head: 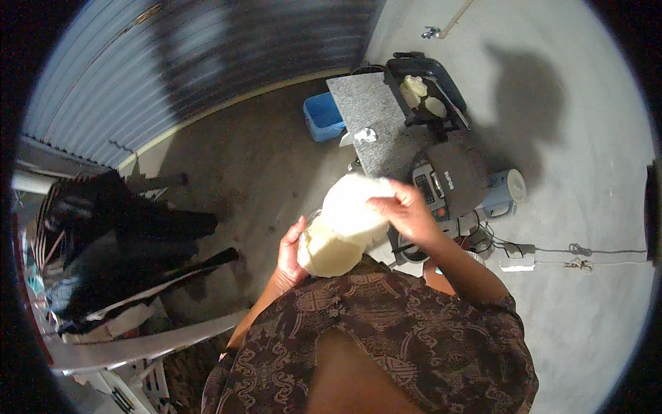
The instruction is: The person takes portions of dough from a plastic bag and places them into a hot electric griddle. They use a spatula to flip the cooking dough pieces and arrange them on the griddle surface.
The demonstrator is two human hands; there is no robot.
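My right hand [407, 211] pinches the edge of a round, flat, pale piece of dough [351, 199], which is overexposed by the light. Below it, my left hand [290, 253] holds a rounded, pale yellow mass [331, 251], apparently more dough, perhaps in a bowl; a clear rim shows at its left side. The flat piece overlaps the upper part of this mass. Further off, at the upper right, several pale dough pieces [436, 107] lie in a dark electric frying pan [425, 112] with its lid raised. A long, thin utensil [455, 107] rests across the pan.
A grey speckled tabletop [380, 103] extends left of the pan, with a crumpled white item [365, 135] on it. A blue plastic bin [325, 116] stands beside it. Nearer are a dark rice cooker [457, 178], a lidded jug [504, 191], cables and a white power strip [517, 265]. Dark cloth hangs left.
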